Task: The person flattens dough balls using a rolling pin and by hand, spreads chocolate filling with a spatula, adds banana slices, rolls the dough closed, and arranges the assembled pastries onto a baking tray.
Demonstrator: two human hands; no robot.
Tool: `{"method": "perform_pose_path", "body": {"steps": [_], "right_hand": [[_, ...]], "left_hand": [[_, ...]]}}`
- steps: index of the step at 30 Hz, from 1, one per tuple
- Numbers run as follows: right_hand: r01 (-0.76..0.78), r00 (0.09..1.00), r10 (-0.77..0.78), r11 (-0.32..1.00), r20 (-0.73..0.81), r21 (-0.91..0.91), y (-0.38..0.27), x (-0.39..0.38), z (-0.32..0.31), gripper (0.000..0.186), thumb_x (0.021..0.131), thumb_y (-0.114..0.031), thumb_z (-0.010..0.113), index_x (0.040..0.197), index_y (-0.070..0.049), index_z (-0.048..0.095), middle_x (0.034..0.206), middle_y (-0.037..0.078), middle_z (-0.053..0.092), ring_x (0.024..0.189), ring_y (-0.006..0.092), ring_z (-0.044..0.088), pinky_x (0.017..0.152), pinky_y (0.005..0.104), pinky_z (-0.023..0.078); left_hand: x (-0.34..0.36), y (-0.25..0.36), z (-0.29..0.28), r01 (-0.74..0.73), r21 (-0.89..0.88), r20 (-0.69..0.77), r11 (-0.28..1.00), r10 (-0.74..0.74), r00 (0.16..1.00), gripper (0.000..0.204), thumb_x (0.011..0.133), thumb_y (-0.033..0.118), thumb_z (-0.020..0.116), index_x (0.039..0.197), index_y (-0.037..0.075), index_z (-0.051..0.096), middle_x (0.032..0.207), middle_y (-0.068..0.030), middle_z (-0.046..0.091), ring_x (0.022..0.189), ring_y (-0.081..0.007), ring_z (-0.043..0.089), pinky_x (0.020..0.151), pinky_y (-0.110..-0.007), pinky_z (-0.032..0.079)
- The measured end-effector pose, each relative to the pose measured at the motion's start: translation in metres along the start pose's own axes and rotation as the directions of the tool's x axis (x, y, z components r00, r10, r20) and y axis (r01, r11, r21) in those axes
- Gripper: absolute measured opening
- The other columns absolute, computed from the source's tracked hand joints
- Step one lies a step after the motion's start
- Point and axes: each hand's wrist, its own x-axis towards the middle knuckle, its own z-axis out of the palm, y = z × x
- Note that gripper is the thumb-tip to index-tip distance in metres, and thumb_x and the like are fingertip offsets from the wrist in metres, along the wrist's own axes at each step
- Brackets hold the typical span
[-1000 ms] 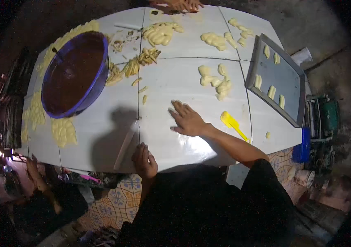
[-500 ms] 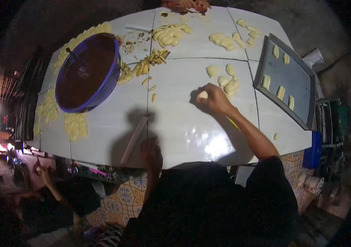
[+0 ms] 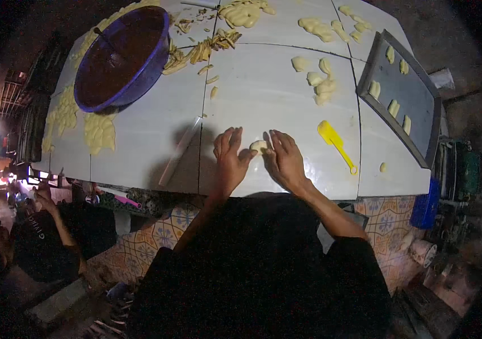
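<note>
A small pale yellow piece of dough lies on the white tiled table between my two hands. My left hand rests with fingers stretched forward, its thumb reaching the dough's left end. On the other side, my right hand has its fingers extended and its thumb side against the dough's right end. Farther off sits a cluster of dough pieces. To the right lies a yellow plastic scraper with a long handle. A clear flat strip like a ruler lies left of my left hand.
A large purple basin of brown filling, with a utensil in it, stands at left. Beside it are peeled-looking strips and flattened dough. A metal tray holding several shaped pieces is at right. Another person is at lower left.
My right hand has brought the dough piece back from near the cluster to the table's near side. My left hand has come in beside it. The view has tilted down; the yellow scraper is uncovered.
</note>
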Motion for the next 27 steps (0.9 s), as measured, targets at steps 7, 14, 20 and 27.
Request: {"method": "perform_pose_path", "body": {"steps": [7,14,20,27], "right_hand": [[0.480,0.857,-0.406,0.853,0.317,-0.205,0.022,-0.004,-0.003,0.057,0.088,-0.021,0.065,0.137,0.005,0.051,0.143,0.019,0.053,0.137,0.0304,0.046,0.113,0.0492,0.038],[0.428,0.885,-0.366,0.883,0.288,-0.194,0.026,-0.004,-0.015,0.048,0.092,-0.027,0.064,0.131,0.001,0.056,0.143,0.015,0.054,0.141,0.0323,0.041,0.111,0.0525,0.038],[0.344,0.888,-0.286,0.932,0.359,-0.110,0.041,-0.009,-0.011,0.051,0.094,-0.024,0.063,0.137,0.000,0.051,0.145,0.017,0.052,0.142,0.0369,0.039,0.110,0.0537,0.038],[0.379,0.922,-0.387,0.908,0.013,0.179,0.038,-0.002,-0.032,0.058,0.090,-0.018,0.067,0.142,-0.005,0.048,0.143,0.019,0.052,0.135,0.0392,0.047,0.097,0.0499,0.047]], "left_hand": [[-0.004,0.020,-0.017,-0.388,-0.004,0.490,0.922,0.340,0.803,0.105,0.081,0.062,0.067,0.149,-0.009,0.030,0.152,-0.0288,0.038,0.143,-0.0404,0.036,0.120,-0.051,0.024],[0.004,0.029,-0.022,-0.325,0.232,0.654,0.917,0.100,0.750,0.104,0.082,0.076,0.054,0.157,0.010,0.026,0.164,-0.0163,0.022,0.149,-0.0405,0.023,0.107,-0.081,0.012],[-0.015,-0.049,-0.059,0.314,0.437,-0.276,0.843,-0.206,0.939,0.082,0.090,0.039,0.064,0.157,0.007,0.028,0.153,-0.0208,0.040,0.139,-0.0441,0.037,0.116,-0.064,0.019],[-0.052,-0.111,-0.029,-0.162,0.193,0.197,0.968,0.124,0.972,0.056,0.080,0.007,0.071,0.133,0.007,0.056,0.122,-0.0164,0.061,0.115,-0.0334,0.056,0.100,-0.047,0.042]]}}
